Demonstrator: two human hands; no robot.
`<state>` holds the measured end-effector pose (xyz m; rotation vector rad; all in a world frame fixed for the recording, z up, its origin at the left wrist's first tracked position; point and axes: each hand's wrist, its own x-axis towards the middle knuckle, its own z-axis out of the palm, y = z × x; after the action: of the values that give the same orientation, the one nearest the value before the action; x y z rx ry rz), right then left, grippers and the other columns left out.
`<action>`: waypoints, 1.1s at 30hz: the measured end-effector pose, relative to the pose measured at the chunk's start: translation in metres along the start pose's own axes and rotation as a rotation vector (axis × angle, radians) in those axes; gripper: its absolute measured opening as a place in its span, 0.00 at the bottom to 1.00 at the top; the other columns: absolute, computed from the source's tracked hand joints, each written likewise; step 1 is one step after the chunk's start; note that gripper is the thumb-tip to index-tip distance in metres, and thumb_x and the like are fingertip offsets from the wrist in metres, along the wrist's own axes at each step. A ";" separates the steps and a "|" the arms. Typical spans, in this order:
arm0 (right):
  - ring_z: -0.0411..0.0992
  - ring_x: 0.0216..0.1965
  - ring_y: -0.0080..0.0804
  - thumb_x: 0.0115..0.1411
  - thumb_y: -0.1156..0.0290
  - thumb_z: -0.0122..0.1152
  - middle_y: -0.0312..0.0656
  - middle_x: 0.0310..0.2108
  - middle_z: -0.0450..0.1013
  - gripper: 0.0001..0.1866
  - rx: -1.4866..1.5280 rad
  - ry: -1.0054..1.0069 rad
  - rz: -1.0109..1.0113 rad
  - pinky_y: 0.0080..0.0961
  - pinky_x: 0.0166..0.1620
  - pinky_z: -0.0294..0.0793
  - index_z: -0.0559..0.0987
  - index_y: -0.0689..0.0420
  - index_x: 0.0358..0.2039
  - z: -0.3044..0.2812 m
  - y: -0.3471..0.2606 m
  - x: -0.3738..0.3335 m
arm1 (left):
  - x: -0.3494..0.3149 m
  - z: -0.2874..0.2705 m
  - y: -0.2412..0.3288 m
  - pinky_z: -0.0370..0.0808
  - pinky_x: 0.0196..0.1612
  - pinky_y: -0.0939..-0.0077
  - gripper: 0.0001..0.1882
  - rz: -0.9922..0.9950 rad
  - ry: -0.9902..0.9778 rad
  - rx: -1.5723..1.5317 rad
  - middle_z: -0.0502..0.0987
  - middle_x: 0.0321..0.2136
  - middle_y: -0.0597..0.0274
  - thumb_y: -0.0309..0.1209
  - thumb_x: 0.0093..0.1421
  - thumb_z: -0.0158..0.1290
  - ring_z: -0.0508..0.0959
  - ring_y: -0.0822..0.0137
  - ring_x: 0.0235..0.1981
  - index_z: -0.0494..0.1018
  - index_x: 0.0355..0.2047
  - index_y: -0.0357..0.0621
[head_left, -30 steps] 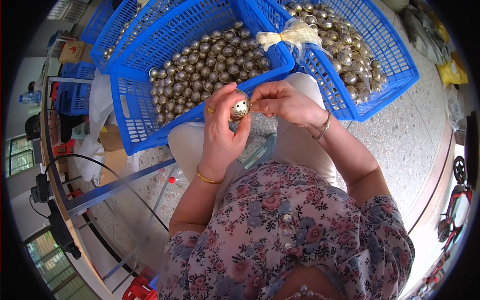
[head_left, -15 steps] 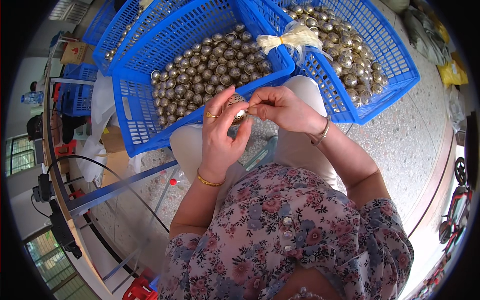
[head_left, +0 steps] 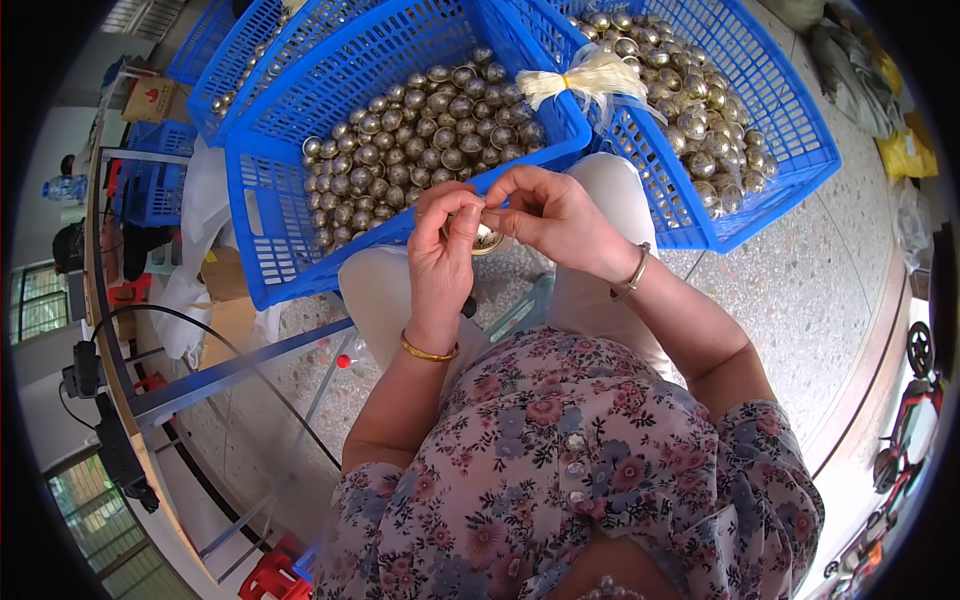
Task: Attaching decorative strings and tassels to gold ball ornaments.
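In front of my knees my two hands meet at the fingertips. My left hand (head_left: 440, 250) is closed, thumb against forefinger, and a yellow bangle circles its wrist. My right hand (head_left: 555, 215) also pinches with thumb and forefinger. What the two pinches grip is too small and hidden to make out. Just beneath the fingertips shows a silvery metal ball (head_left: 487, 243), largely covered by the fingers. Beyond the hands stands a blue plastic basket (head_left: 245, 200) heaped with similar metal balls (head_left: 420, 130).
A second blue basket (head_left: 800, 175) of balls adjoins it on the right. A tied bundle of pale strands (head_left: 575, 82) lies over their shared edges. On the left are a metal frame (head_left: 250, 370) and a black cable (head_left: 230, 350). Yellow bags (head_left: 908, 150) lie at the far right.
My left fingers, spread round the ball before, have drawn together into a pinch beside my right fingertips. The ball has shifted slightly lower and right beneath them.
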<state>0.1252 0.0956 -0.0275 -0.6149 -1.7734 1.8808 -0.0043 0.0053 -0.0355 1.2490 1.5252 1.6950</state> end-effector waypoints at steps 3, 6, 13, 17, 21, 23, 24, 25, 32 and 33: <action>0.55 0.18 0.10 0.54 0.73 0.60 0.25 0.14 0.60 0.06 0.073 0.048 0.016 0.14 0.20 0.55 0.74 0.57 0.33 0.002 0.005 0.002 | 0.000 0.000 0.004 0.67 0.38 0.84 0.04 0.039 -0.037 0.049 0.68 0.37 0.64 0.26 0.59 0.50 0.69 0.74 0.36 0.73 0.33 0.40; 0.56 0.20 0.07 0.56 0.77 0.57 0.24 0.20 0.63 0.06 0.112 -0.002 0.012 0.09 0.22 0.54 0.73 0.58 0.35 0.002 0.004 -0.001 | 0.001 0.001 0.009 0.68 0.38 0.83 0.04 0.029 -0.067 0.040 0.68 0.37 0.64 0.25 0.58 0.51 0.70 0.74 0.36 0.75 0.33 0.42; 0.66 0.28 0.10 0.56 0.79 0.56 0.28 0.27 0.71 0.05 0.361 -0.069 0.054 0.08 0.30 0.63 0.74 0.58 0.33 -0.004 0.013 -0.006 | 0.003 0.003 0.007 0.68 0.37 0.84 0.09 0.074 -0.156 0.033 0.69 0.38 0.64 0.24 0.57 0.52 0.70 0.74 0.36 0.74 0.39 0.42; 0.66 0.28 0.12 0.55 0.78 0.58 0.29 0.27 0.71 0.04 0.408 -0.010 0.050 0.10 0.31 0.65 0.75 0.57 0.31 -0.002 0.017 -0.007 | 0.002 0.002 0.005 0.69 0.39 0.82 0.22 -0.105 -0.151 -0.150 0.71 0.38 0.63 0.26 0.56 0.54 0.70 0.75 0.37 0.66 0.51 0.44; 0.66 0.25 0.14 0.54 0.75 0.60 0.31 0.26 0.72 0.03 0.673 0.041 0.165 0.10 0.29 0.64 0.77 0.56 0.30 -0.003 0.007 -0.003 | 0.005 -0.005 0.005 0.70 0.41 0.81 0.22 -0.137 -0.177 -0.177 0.71 0.39 0.63 0.27 0.53 0.57 0.71 0.74 0.39 0.66 0.49 0.39; 0.66 0.25 0.14 0.53 0.75 0.61 0.31 0.26 0.72 0.03 0.627 0.072 0.163 0.10 0.28 0.64 0.77 0.56 0.29 -0.001 0.003 0.000 | 0.004 -0.008 0.002 0.70 0.42 0.80 0.20 -0.152 -0.182 -0.168 0.71 0.39 0.62 0.26 0.53 0.57 0.71 0.72 0.40 0.67 0.45 0.37; 0.67 0.26 0.14 0.54 0.76 0.60 0.31 0.26 0.73 0.03 0.597 0.058 0.117 0.10 0.29 0.66 0.77 0.58 0.30 0.000 0.005 0.002 | 0.004 -0.009 0.002 0.70 0.42 0.80 0.19 -0.106 -0.184 -0.135 0.71 0.39 0.61 0.26 0.53 0.57 0.72 0.72 0.39 0.68 0.44 0.36; 0.67 0.26 0.14 0.54 0.76 0.60 0.31 0.26 0.73 0.03 0.592 0.074 0.119 0.10 0.29 0.66 0.77 0.58 0.30 -0.001 0.006 0.002 | 0.004 -0.008 0.001 0.70 0.42 0.80 0.18 -0.058 -0.183 -0.100 0.71 0.40 0.61 0.26 0.52 0.57 0.72 0.72 0.39 0.68 0.43 0.35; 0.66 0.24 0.11 0.57 0.75 0.57 0.30 0.23 0.72 0.04 0.268 0.001 0.017 0.10 0.25 0.64 0.77 0.60 0.33 -0.002 0.012 -0.002 | -0.002 -0.006 -0.010 0.68 0.34 0.85 0.07 -0.190 -0.208 -0.108 0.71 0.38 0.63 0.24 0.53 0.56 0.70 0.76 0.33 0.73 0.33 0.34; 0.66 0.24 0.11 0.57 0.75 0.57 0.30 0.23 0.72 0.04 0.269 -0.005 0.014 0.10 0.25 0.64 0.77 0.60 0.33 -0.003 0.010 -0.002 | -0.003 -0.005 -0.011 0.67 0.33 0.85 0.07 -0.211 -0.196 -0.147 0.71 0.38 0.63 0.23 0.53 0.56 0.70 0.76 0.32 0.73 0.32 0.34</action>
<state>0.1284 0.0965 -0.0379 -0.5230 -1.4855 2.0849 -0.0091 0.0026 -0.0471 1.1009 1.3403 1.4745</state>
